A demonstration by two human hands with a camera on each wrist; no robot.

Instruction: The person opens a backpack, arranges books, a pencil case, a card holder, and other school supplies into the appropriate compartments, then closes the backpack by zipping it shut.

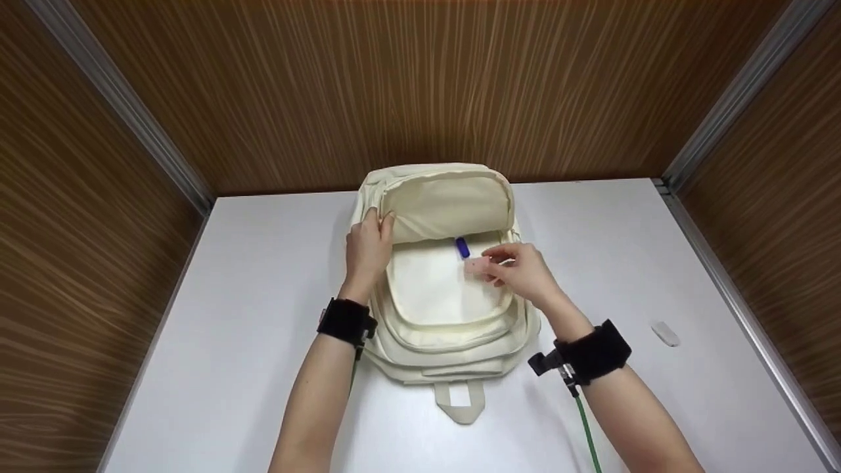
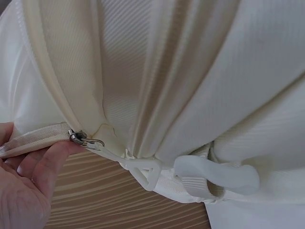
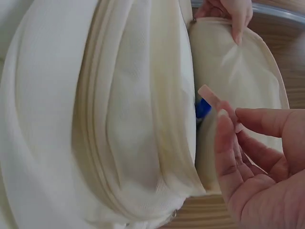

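Observation:
A cream backpack [image 1: 453, 361] lies on the table with its front pocket unzipped and the pocket flap [image 1: 453, 200] lifted back. My left hand [image 1: 368, 246] grips the edge of that flap at the left side; a metal zipper pull [image 2: 83, 138] sits by the fingertips in the left wrist view. Over the open pocket, my right hand [image 1: 522, 270] pinches a small flat pink piece [image 3: 214, 99] between thumb and fingers; its exact kind is unclear. Just beyond it, a small blue stick-like object [image 1: 462, 247] lies inside the pocket, partly hidden in the right wrist view.
A small whitish oblong object [image 1: 665, 334] lies on the white table [image 1: 263, 295] to the right. The bag's top handle loop [image 1: 463, 410] points toward me. Wood-patterned panels [image 1: 427, 85] stand around the table. A green cable [image 1: 587, 427] hangs from the right wrist band.

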